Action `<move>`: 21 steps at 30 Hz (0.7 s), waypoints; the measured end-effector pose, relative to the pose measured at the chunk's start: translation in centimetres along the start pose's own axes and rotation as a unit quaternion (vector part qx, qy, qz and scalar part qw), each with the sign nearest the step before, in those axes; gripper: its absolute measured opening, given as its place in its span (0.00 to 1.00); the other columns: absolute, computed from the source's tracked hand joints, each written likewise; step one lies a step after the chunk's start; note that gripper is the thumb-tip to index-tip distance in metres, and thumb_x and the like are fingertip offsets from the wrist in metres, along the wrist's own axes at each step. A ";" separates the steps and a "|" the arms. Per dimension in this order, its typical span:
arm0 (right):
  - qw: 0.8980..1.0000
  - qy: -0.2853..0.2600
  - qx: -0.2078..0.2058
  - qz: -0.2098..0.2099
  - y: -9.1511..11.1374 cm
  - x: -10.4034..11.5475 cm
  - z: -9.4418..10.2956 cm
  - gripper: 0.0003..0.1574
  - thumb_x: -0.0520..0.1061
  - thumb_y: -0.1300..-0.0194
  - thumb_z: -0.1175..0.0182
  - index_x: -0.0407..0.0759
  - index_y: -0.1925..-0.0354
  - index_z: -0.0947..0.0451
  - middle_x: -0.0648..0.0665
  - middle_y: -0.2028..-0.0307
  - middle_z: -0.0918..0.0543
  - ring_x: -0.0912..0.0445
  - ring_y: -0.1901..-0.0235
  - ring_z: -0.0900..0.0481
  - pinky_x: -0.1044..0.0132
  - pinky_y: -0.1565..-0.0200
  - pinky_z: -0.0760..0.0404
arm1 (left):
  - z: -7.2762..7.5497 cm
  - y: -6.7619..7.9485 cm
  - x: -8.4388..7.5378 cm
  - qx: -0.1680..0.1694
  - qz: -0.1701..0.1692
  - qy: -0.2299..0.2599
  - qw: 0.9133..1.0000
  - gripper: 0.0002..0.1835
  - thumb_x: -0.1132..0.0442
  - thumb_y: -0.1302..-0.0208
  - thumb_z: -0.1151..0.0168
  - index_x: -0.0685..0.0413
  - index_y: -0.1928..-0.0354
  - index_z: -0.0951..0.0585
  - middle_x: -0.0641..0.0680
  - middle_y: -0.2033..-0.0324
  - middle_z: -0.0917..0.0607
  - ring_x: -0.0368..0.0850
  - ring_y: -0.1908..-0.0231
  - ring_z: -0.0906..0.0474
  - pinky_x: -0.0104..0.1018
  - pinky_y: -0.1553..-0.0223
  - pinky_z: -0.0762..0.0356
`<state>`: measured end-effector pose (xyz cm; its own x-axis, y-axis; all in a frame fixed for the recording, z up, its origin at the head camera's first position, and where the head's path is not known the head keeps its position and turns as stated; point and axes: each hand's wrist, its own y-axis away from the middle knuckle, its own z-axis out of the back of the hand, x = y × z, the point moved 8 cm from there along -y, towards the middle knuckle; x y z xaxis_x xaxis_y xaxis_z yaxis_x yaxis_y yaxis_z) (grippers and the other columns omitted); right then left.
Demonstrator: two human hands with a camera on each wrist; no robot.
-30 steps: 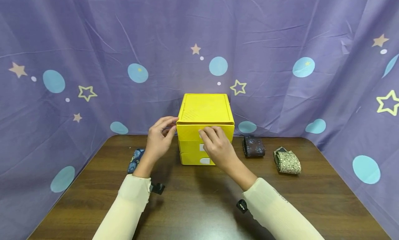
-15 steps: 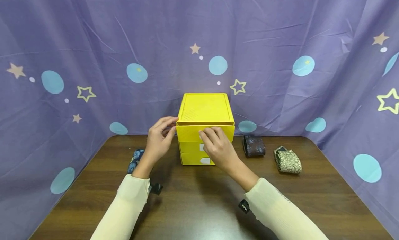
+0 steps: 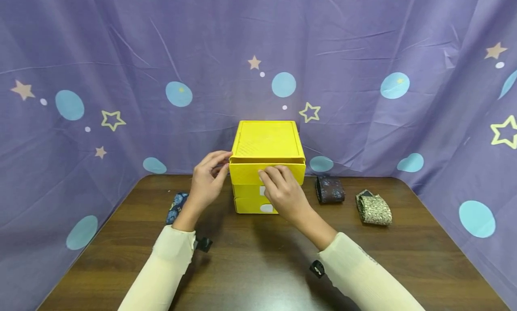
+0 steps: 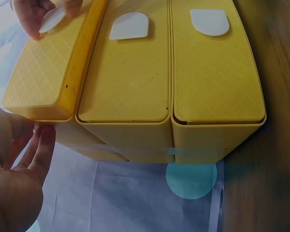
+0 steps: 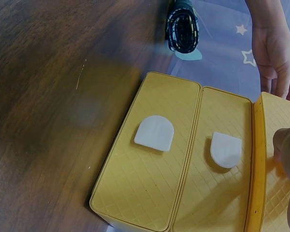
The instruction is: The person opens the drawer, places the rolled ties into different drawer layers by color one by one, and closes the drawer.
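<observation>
A small yellow cabinet (image 3: 268,138) with three stacked drawers stands at the back of the table. Its top drawer (image 3: 244,174) juts out a little, leaving a narrow gap under the cabinet's top. My right hand (image 3: 283,190) pinches the white handle (image 4: 53,19) of that drawer, best seen in the left wrist view. At the cabinet's upper left corner, my left hand (image 3: 208,178) touches the side with extended fingers. The middle drawer (image 4: 128,77) and bottom drawer (image 4: 215,79) sit flush, each with a white handle.
Right of the cabinet lie a dark rolled necktie (image 3: 329,190) and a gold patterned one (image 3: 374,209). A blue floral rolled necktie (image 3: 176,208) lies partly behind the left forearm. A purple curtain (image 3: 343,55) hangs right behind the wooden table (image 3: 250,266).
The top drawer has slid slightly further out toward me with my right hand on its handle. My left hand has stayed at the cabinet's corner.
</observation>
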<state>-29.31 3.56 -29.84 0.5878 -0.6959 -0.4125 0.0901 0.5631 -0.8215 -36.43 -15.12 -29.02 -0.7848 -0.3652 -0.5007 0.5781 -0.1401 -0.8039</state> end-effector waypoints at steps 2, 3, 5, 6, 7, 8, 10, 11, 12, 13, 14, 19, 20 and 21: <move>1.000 0.003 0.005 0.002 0.0 0.0 0.0 0.19 0.33 0.39 0.42 0.31 0.49 0.18 0.36 0.56 0.18 0.43 0.58 0.22 0.57 0.52 0.17 | 0.0 0.0 0.0 0.000 -0.002 0.002 1.000 0.17 0.74 0.30 0.38 0.60 0.42 0.15 0.56 0.45 0.16 0.50 0.53 0.17 0.32 0.55 0.13; 1.000 0.004 0.008 0.002 0.0 0.0 0.0 0.19 0.33 0.38 0.43 0.31 0.49 0.18 0.36 0.55 0.18 0.43 0.58 0.22 0.57 0.52 0.17 | 0.0 0.0 0.0 0.000 -0.002 0.004 1.000 0.17 0.74 0.30 0.38 0.60 0.42 0.15 0.56 0.46 0.16 0.51 0.53 0.17 0.31 0.55 0.14; 1.000 0.006 0.011 0.004 0.1 0.0 0.0 0.19 0.33 0.38 0.44 0.30 0.49 0.18 0.36 0.55 0.18 0.43 0.57 0.22 0.57 0.51 0.17 | 0.0 0.0 0.0 -0.001 -0.002 0.006 1.000 0.17 0.75 0.30 0.39 0.60 0.42 0.15 0.57 0.46 0.16 0.51 0.53 0.17 0.29 0.55 0.14; 1.000 0.006 0.011 0.005 0.1 0.0 0.0 0.19 0.33 0.37 0.44 0.30 0.49 0.18 0.36 0.55 0.18 0.43 0.58 0.22 0.57 0.52 0.17 | 0.0 0.0 0.0 -0.001 -0.003 0.006 1.000 0.17 0.75 0.30 0.39 0.60 0.42 0.15 0.57 0.46 0.16 0.51 0.53 0.17 0.28 0.54 0.14; 1.000 0.006 0.012 0.006 0.2 0.1 0.0 0.19 0.33 0.37 0.45 0.30 0.48 0.18 0.36 0.55 0.18 0.43 0.58 0.22 0.57 0.52 0.17 | 0.0 0.0 0.0 -0.002 -0.002 0.007 1.000 0.17 0.75 0.30 0.39 0.60 0.41 0.15 0.57 0.46 0.16 0.50 0.52 0.17 0.28 0.54 0.15; 1.000 0.006 0.012 0.007 0.2 0.1 0.1 0.20 0.33 0.37 0.45 0.30 0.48 0.18 0.36 0.55 0.18 0.43 0.58 0.22 0.57 0.52 0.17 | 0.0 0.1 0.0 -0.002 -0.002 0.006 1.000 0.17 0.75 0.30 0.39 0.60 0.41 0.15 0.57 0.46 0.16 0.50 0.52 0.17 0.27 0.53 0.15; 1.000 0.006 0.011 0.007 0.3 0.1 0.1 0.19 0.33 0.37 0.45 0.30 0.48 0.18 0.36 0.55 0.18 0.43 0.58 0.22 0.57 0.52 0.17 | 0.0 0.1 0.0 -0.004 -0.001 0.006 1.000 0.17 0.75 0.30 0.39 0.60 0.41 0.16 0.57 0.46 0.16 0.50 0.52 0.16 0.27 0.53 0.15; 1.000 0.006 0.011 0.008 0.3 0.1 0.2 0.19 0.33 0.37 0.45 0.30 0.48 0.18 0.36 0.55 0.18 0.43 0.58 0.22 0.57 0.52 0.17 | 0.0 0.1 0.0 -0.004 -0.001 0.006 1.000 0.17 0.75 0.30 0.39 0.60 0.41 0.16 0.57 0.46 0.16 0.51 0.52 0.16 0.27 0.52 0.15; 1.000 0.007 0.011 0.008 0.3 0.1 0.2 0.19 0.33 0.37 0.45 0.30 0.49 0.18 0.36 0.55 0.18 0.43 0.58 0.22 0.57 0.52 0.17 | 0.0 0.1 0.0 -0.005 -0.001 0.006 1.000 0.17 0.75 0.30 0.39 0.60 0.41 0.16 0.57 0.46 0.16 0.51 0.52 0.16 0.27 0.52 0.15; 1.000 0.007 0.011 0.008 0.2 0.2 0.3 0.19 0.33 0.37 0.44 0.30 0.49 0.18 0.36 0.55 0.18 0.43 0.58 0.22 0.57 0.52 0.17 | 0.0 0.1 0.0 -0.005 -0.001 0.007 1.000 0.17 0.75 0.30 0.39 0.61 0.41 0.16 0.57 0.46 0.16 0.51 0.52 0.16 0.26 0.52 0.16; 1.000 0.007 0.010 0.009 0.2 0.2 0.4 0.19 0.33 0.37 0.44 0.30 0.49 0.18 0.36 0.55 0.18 0.43 0.58 0.22 0.57 0.52 0.17 | 0.0 0.1 0.0 -0.006 -0.001 0.008 1.000 0.17 0.76 0.30 0.39 0.61 0.42 0.15 0.57 0.46 0.16 0.51 0.52 0.16 0.26 0.52 0.16; 1.000 0.005 0.001 0.013 0.0 0.4 0.9 0.18 0.34 0.35 0.45 0.30 0.50 0.17 0.36 0.56 0.18 0.43 0.59 0.21 0.57 0.53 0.17 | 0.0 0.1 -0.1 -0.008 0.001 0.009 1.000 0.17 0.76 0.31 0.38 0.61 0.42 0.15 0.58 0.46 0.16 0.52 0.53 0.16 0.25 0.52 0.16; 1.000 0.005 -0.001 0.014 0.0 0.4 1.0 0.18 0.34 0.35 0.45 0.30 0.50 0.17 0.36 0.56 0.18 0.44 0.59 0.21 0.57 0.53 0.17 | 0.0 0.1 -0.1 -0.008 0.001 0.007 1.000 0.17 0.76 0.31 0.38 0.61 0.42 0.15 0.58 0.46 0.16 0.53 0.53 0.16 0.25 0.52 0.16; 1.000 0.005 -0.002 0.015 0.0 0.5 1.0 0.18 0.34 0.34 0.45 0.30 0.50 0.17 0.36 0.56 0.18 0.44 0.59 0.21 0.57 0.53 0.17 | 0.0 0.1 -0.1 -0.008 0.002 0.006 1.000 0.17 0.76 0.31 0.38 0.61 0.42 0.15 0.58 0.46 0.16 0.53 0.53 0.16 0.25 0.52 0.16</move>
<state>-28.20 3.72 -29.64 0.5823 -0.6829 -0.4411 0.0696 0.5825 -0.8099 -36.37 -15.06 -29.06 -0.7851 -0.3547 -0.5078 0.5778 -0.1239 -0.8067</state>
